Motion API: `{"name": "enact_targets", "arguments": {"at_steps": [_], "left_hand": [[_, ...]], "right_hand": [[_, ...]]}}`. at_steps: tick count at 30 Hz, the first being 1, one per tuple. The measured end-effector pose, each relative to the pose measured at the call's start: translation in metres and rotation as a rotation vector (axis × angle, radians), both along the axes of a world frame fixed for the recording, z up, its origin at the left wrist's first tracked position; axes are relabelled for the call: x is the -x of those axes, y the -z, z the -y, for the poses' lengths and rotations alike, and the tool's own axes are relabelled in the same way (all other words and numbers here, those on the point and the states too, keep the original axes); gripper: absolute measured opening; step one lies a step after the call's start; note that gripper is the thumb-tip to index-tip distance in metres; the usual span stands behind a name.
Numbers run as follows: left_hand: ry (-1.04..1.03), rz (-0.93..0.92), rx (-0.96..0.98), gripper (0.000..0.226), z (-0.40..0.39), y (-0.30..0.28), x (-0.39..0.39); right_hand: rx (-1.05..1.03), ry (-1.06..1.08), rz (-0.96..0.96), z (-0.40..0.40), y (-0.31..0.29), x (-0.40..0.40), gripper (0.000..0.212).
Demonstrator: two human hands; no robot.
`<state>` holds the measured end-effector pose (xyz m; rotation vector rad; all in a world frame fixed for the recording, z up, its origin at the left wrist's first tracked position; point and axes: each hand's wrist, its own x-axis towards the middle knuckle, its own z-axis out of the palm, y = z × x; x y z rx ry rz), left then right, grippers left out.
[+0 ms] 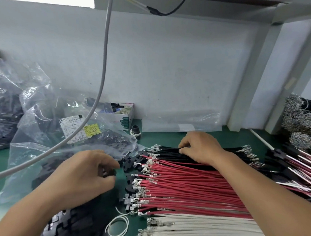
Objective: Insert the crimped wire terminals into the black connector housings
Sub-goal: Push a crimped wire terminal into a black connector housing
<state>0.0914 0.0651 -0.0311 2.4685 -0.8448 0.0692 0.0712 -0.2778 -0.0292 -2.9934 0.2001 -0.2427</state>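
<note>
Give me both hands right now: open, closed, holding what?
Left hand: closed on a black connector housing.
Right hand: fingers pinched on the black wires, apparently picking one.

A white label (73, 128) on the clear plastic bag (41, 138) lying on the counter (230, 136) carries printed lines, of which "500" and a partly legible code ending in "6001-01" can be made out, with a long number along its lower edge too blurred to read with certainty. Just beside it on the same bag sits a yellow sticker (92, 130) with handwritten marks that cannot be read. The small white box (125, 118) behind the bag has green tags on its side, their print too small to tell.
</note>
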Motion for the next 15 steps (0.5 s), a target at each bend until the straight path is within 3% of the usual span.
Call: {"name": "enact_targets", "arguments": {"at_steps": [6,10,15], "left_hand": [[-0.037,0.12,0.132,0.029,0.011,-0.001,0.01],[-0.021,0.169,0.273,0.025,0.021,0.002,0.013],[0.062,-0.261,0.752,0.03,0.031,-0.003,0.024]], "right_hand": [[0.02,-0.06,0.01,-0.003,-0.009,0.004,0.021],[0.193,-0.142,0.234,-0.002,-0.025,0.018,0.023],[0.229,-0.219,0.79,-0.019,-0.061,0.052,0.025]]}}
